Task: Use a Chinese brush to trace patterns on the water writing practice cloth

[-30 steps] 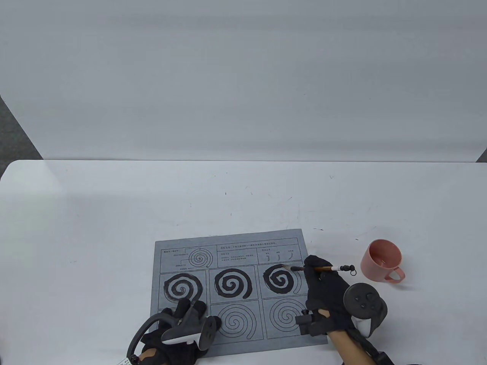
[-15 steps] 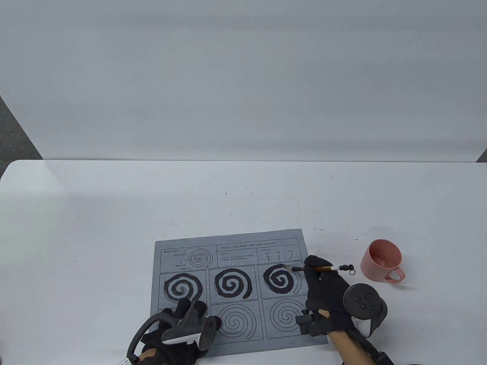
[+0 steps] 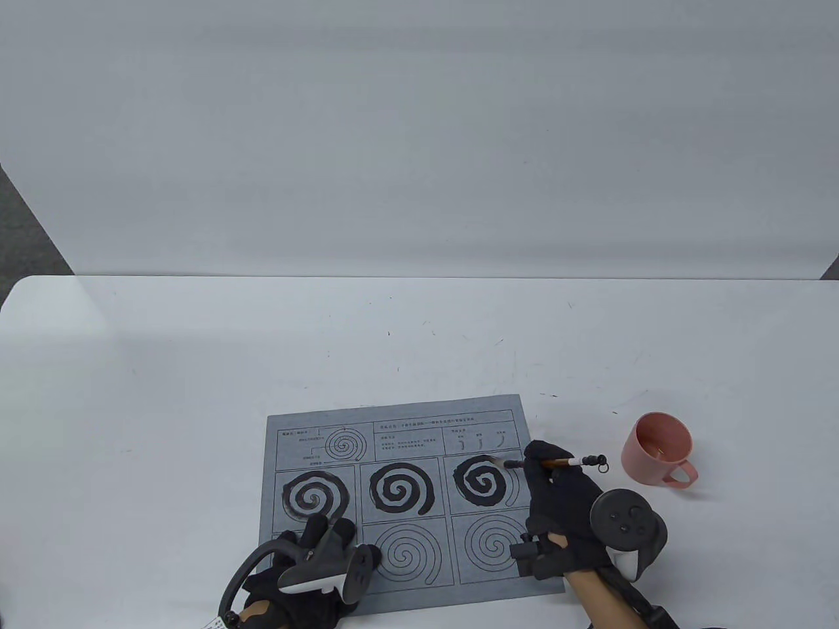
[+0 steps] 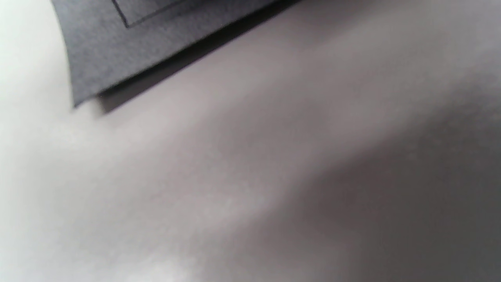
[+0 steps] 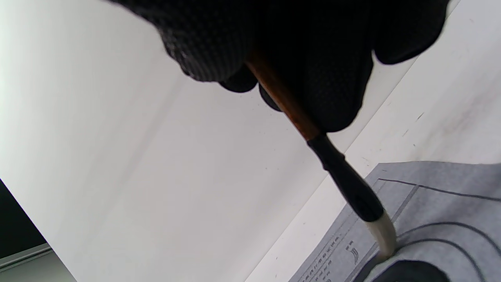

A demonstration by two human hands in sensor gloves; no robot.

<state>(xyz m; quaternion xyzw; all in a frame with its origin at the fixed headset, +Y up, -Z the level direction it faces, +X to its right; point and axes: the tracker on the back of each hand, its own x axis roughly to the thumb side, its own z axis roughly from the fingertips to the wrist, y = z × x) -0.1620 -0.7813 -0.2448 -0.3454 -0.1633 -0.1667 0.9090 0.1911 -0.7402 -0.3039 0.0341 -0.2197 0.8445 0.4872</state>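
**Brush tip on the third spiral, near edge of tabletop**

Hidden or unclear: left hand [image 3: 308, 570] mostly covered by its tracker [image 3: 328, 557] in the table view, wrist cut off by the bottom edge; fingers resting on the near-left part of the cloth [image 3: 400, 504], spread or pressed together impossible to tell. Bottom-left panel of the cloth masked by that hand. Right forearm likewise cut off at the bottom edge. Small printed text along the cloth's far strip too fine to read. Water level in the pink cup [image 3: 657, 457] hard to judge.

Seen only from the wrists: in the right wrist view, gloved fingers [image 5: 332, 78] of the right hand [image 3: 564, 504] pinching the brown shaft of the brush [image 5: 313, 137], black ferrule below, pale tip bent and touching the cloth [image 5: 430, 203] at the outer end of a wet black stroke. Left wrist view blurred, showing only a near corner of the cloth [image 4: 117, 51] slightly lifted, with a shadow on the tabletop [image 4: 274, 176].

Seen only from above: six spiral panels, three in the far row painted black, the rightmost one partly; two outline spirals visible in the near row. Brush [image 3: 557, 463] lying nearly level, loop end pointing toward the cup.

Room: cloth close to the near edge of the tabletop [image 3: 196, 367], right of centre; cup just beyond the cloth's right edge, apart from it; wide bare surface toward the far edge and the left corners.
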